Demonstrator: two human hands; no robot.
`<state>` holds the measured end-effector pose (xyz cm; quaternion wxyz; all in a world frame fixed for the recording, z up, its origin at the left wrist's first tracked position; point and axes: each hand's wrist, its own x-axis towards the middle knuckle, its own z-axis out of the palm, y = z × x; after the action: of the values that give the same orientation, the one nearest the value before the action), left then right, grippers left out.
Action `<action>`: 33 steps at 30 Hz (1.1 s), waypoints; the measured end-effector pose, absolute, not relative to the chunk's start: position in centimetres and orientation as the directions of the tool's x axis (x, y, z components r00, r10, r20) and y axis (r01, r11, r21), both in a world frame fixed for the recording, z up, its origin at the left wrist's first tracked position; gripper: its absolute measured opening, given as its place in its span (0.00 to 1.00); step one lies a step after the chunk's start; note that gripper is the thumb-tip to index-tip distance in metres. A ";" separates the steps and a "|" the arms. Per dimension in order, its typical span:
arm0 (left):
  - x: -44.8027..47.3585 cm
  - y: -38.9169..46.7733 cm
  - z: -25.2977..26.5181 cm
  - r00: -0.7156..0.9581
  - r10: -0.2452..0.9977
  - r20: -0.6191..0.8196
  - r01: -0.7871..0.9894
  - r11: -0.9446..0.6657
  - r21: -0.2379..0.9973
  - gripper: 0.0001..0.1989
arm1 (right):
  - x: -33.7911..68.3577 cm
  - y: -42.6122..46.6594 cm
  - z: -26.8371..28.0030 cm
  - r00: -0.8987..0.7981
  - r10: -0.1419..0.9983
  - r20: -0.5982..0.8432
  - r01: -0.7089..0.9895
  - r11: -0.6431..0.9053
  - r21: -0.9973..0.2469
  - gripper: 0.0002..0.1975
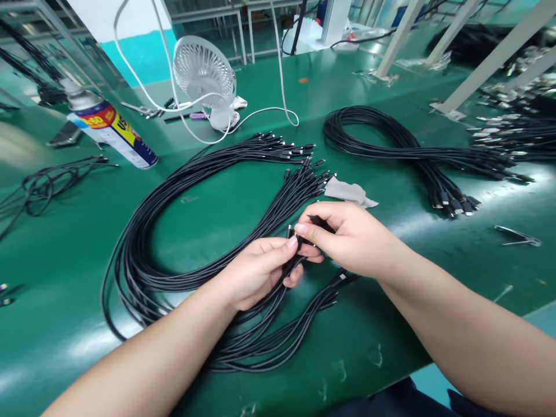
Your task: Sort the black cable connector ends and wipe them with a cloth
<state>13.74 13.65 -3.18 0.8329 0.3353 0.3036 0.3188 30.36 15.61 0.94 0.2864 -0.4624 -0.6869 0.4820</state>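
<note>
My left hand [267, 266] is closed around the end of a black cable, its thumb pressed near the connector. Meeting it, my right hand [347, 234] pinches at the same cable end, with a dark piece between thumb and fingers; the exact part is hidden by the fingertips. Around and behind both hands lies a large curved bundle of black cables [143, 231], its connector ends gathered just beyond my fingers. More loose cables [278, 347] run under my left wrist, their connectors lying below my right hand. A crumpled pale scrap [347, 191] sits behind my right hand.
A spray can [117, 130] stands at the left, beside a small white fan [204, 75] with a white cord. Another looped cable bundle [373, 127] lies at right, near tweezers [516, 236]. Metal posts [490, 63] rise from the green table [456, 301].
</note>
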 end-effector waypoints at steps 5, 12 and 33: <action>13.6 13.7 -3.3 0.624 0.734 -0.268 -0.364 0.577 0.731 0.13 | 30.8 15.5 1.4 -0.404 0.912 0.073 0.434 0.261 -0.862 0.09; 13.4 13.9 -3.0 0.627 0.730 -0.272 -0.396 0.599 0.696 0.12 | 32.2 14.7 1.2 -0.389 0.840 0.379 0.728 0.532 -0.432 0.06; 14.0 13.6 -3.0 0.505 0.813 -0.289 -0.349 0.499 0.793 0.17 | 30.5 12.8 0.3 -0.544 0.683 0.487 0.796 0.603 0.044 0.09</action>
<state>14.01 13.57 -3.03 0.7970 0.3428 0.3383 0.3645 30.53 12.79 0.27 0.2158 -0.4257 -0.8689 -0.1312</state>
